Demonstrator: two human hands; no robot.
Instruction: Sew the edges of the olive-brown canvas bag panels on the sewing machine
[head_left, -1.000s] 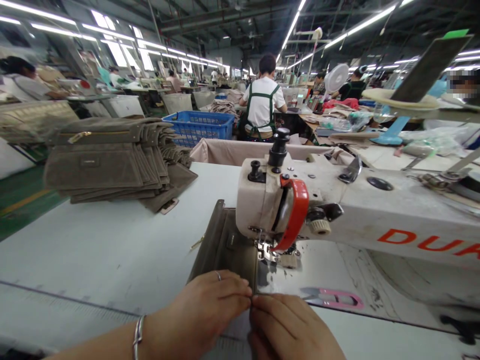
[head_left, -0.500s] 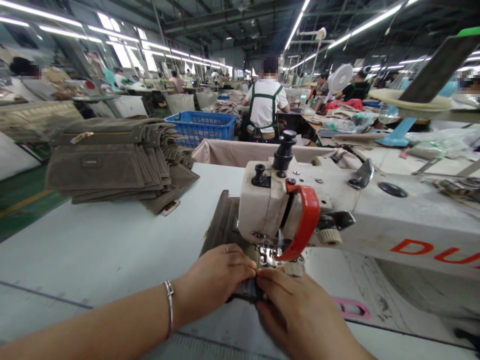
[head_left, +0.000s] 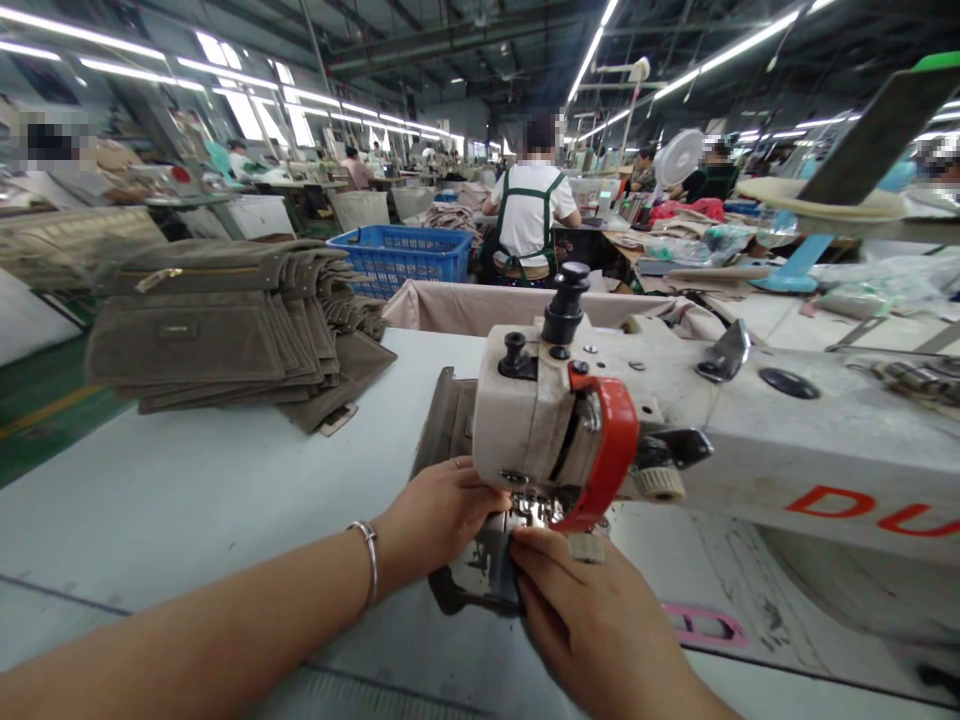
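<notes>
An olive-brown fabric bag panel [head_left: 448, 430] lies on the white sewing table, its far part running behind the head of an industrial sewing machine [head_left: 570, 420]. My left hand [head_left: 439, 520] grips the panel beside the presser foot [head_left: 529, 506], its fingers reaching toward the needle area. A silver bangle sits on that wrist. My right hand [head_left: 592, 620] pinches the near end of the panel just in front of the foot. The needle is hidden by the machine's red guard [head_left: 611, 450] and my fingers.
A stack of several matching bag pieces [head_left: 217, 330] sits on the white table [head_left: 187, 500] to the left. Pink thread snips [head_left: 705, 625] lie beyond my right hand. Behind stand a fabric-lined bin [head_left: 480, 305], a blue basket [head_left: 397, 260] and a co-worker in an apron [head_left: 529, 200].
Both hands have moved farther toward the machine, with my left hand now beside the presser foot. The panel has swung around under the foot, and its near end now shows a paler, shiny side.
</notes>
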